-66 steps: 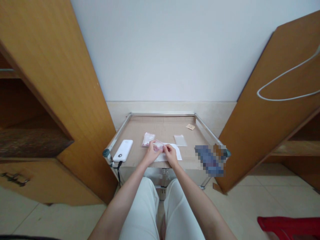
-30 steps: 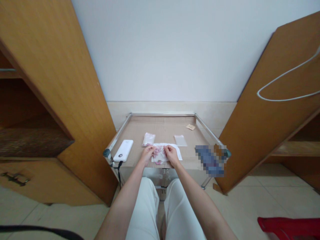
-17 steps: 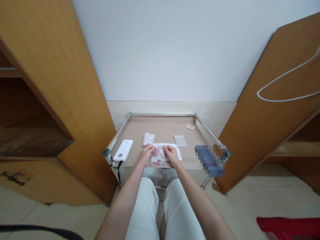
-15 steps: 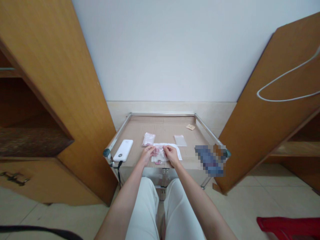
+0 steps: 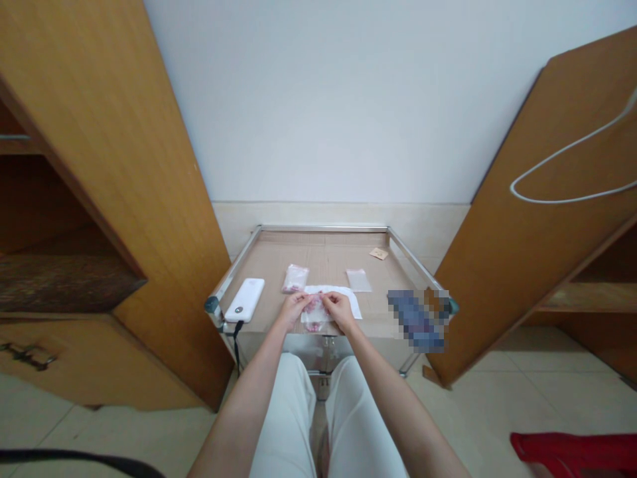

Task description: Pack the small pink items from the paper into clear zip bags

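Plastic bag (image 5: 314, 308), fingertips (image 5: 328, 299) now closer together

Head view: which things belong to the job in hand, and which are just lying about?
In use, or likely related:
clear bag with pink contents, pinched by left hand and right hand
white sheet beneath it
pinkish-white packet
flat clear packet

Apparently just lying about:
white device
tan card
pixelated blue-grey item
red item on the floor

The held bag (image 5: 314, 307) is clear, shiny plastic; matt brown cardboard (image 5: 328, 255) lines the bench (image 5: 323, 228), edged in smooth, bright metal.
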`<state>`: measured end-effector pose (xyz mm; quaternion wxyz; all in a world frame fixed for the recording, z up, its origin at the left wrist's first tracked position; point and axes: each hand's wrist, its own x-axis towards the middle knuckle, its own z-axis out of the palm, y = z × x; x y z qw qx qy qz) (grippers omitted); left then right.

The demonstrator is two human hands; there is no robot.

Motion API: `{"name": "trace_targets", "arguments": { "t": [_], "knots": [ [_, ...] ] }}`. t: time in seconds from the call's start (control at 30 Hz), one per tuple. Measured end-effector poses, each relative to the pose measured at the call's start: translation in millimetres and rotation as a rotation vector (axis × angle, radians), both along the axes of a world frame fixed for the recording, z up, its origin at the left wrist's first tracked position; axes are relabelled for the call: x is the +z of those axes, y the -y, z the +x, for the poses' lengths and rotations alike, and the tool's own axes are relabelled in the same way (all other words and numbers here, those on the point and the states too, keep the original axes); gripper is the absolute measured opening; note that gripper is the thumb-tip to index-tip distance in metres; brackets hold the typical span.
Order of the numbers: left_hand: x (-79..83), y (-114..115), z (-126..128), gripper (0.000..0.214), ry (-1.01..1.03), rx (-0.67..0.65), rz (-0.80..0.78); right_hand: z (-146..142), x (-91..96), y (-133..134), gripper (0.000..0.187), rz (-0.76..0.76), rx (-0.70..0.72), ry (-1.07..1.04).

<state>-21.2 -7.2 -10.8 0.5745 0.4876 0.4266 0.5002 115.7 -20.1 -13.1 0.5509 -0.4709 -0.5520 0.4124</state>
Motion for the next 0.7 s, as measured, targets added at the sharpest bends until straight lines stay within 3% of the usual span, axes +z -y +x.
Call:
{"name": "trace_targets", "arguments": {
  "t": [0.4, 0.7],
  "knots": [
    [7.7, 3.9, 2.6, 0.033, -0.041, 0.025, -0.023, -0.4, 5.4, 3.4, 0.025, -0.008, -0.018, 0.028],
    [12.0, 6.0, 1.7, 0.038, -0.077, -0.072, -0.004, -0.7, 6.8, 4.8, 0.022, -0.021, 0.005, 0.013]
  ]
}}
